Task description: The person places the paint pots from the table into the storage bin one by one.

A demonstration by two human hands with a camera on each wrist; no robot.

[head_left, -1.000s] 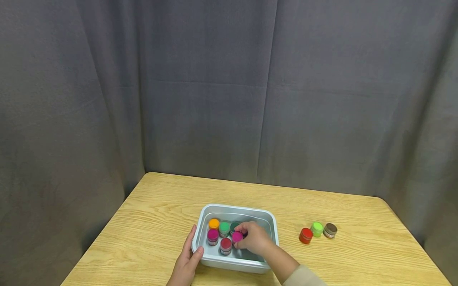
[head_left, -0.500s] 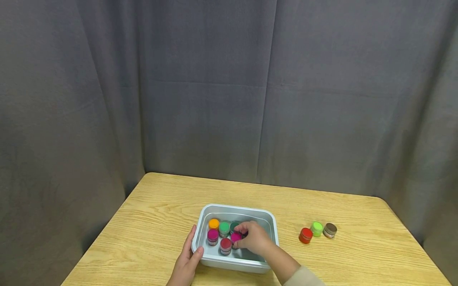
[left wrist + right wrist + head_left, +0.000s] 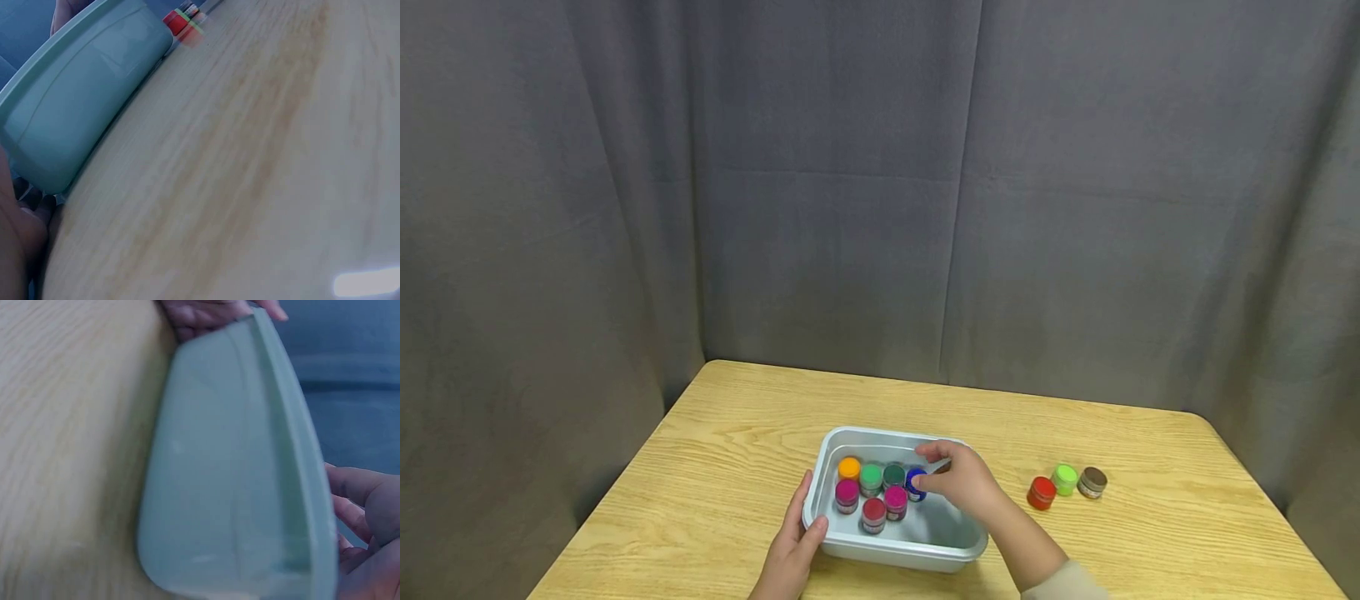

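Blue jar (image 3: 916, 492) in tray (image 3: 898, 552) — right hand (image 3: 961, 481) close by.

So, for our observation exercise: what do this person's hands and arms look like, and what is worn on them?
The left hand and right hand are bare, with no gloves or rings visible. A plain, pale beige sleeve shows on the right forearm; no sleeve is visible on the left.

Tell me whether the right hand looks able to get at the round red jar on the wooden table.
Likely yes: only the right rim of the pale rectangular tray appears to lie between the right hand and the round red jar.
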